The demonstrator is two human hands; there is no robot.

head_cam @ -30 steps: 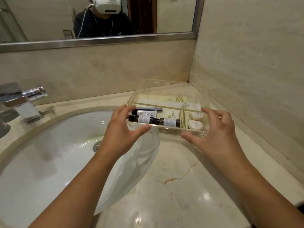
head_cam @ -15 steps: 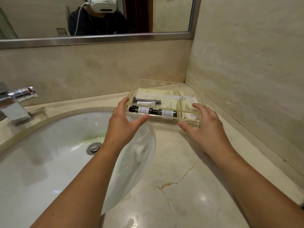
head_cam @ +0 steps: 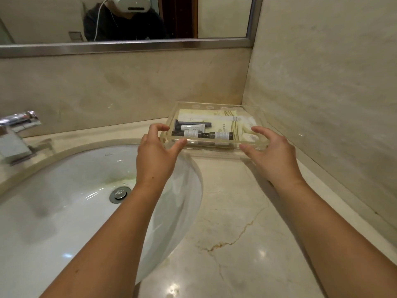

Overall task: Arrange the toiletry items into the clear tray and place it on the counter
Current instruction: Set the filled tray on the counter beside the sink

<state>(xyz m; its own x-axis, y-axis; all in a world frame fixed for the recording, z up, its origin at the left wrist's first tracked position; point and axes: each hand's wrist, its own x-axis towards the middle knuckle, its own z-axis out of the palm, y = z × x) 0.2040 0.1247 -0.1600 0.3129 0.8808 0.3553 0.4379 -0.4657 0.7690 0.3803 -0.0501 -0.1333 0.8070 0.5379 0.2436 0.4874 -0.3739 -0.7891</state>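
Observation:
A clear tray point(head_cam: 214, 103) sits low in the back right corner of the marble counter point(head_cam: 236, 211), its base seemingly down on the stone. Inside lie two dark little bottles point(head_cam: 221, 135) end to end, a white tube point(head_cam: 192, 126), a dark razor-like piece point(head_cam: 206, 124), cream packets point(head_cam: 217, 117) and round white soaps point(head_cam: 250, 137). My left hand point(head_cam: 156, 151) grips the tray's left front corner, thumb on the front wall. My right hand point(head_cam: 272, 155) holds the right front corner, with the fingers curled over the rim.
A white sink basin point(head_cam: 75, 201) with a metal drain point(head_cam: 119, 193) fills the left, with a chrome tap point(head_cam: 15, 136) behind it. Stone walls close the corner behind and to the right of the tray. A mirror point(head_cam: 214, 16) hangs above.
Both hands have carried the tray away from me and down, from above the basin's edge into the back corner of the counter.

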